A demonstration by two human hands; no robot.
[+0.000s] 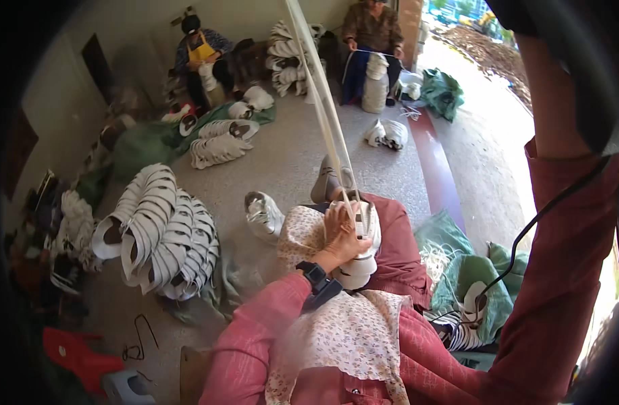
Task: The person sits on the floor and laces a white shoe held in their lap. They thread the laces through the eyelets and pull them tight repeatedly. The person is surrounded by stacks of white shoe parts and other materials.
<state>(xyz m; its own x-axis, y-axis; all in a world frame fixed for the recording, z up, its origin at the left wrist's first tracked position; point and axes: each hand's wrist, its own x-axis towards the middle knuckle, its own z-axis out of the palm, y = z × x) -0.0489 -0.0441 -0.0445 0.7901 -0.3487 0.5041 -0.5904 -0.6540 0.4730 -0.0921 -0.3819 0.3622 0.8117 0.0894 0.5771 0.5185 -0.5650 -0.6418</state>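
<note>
My left hand [342,239] presses down on a white shoe [365,263] that rests on my lap, over a flowered cloth [350,331]. A dark watch [316,275] sits on that wrist. Taut white strands [323,101] run from the shoe steeply up to the top edge of the picture. On the right my arm in a red sleeve [566,223] is raised high; its bare forearm [556,101] goes up behind the dark rim, and the hand itself is hidden.
A big heap of white shoe uppers [161,236] lies on the floor at left, with a single shoe [263,216] near my knee. Green sacks [471,277] holding shoes lie at right. Two people [200,54] [373,30] sit working by the far wall among more piles [218,145].
</note>
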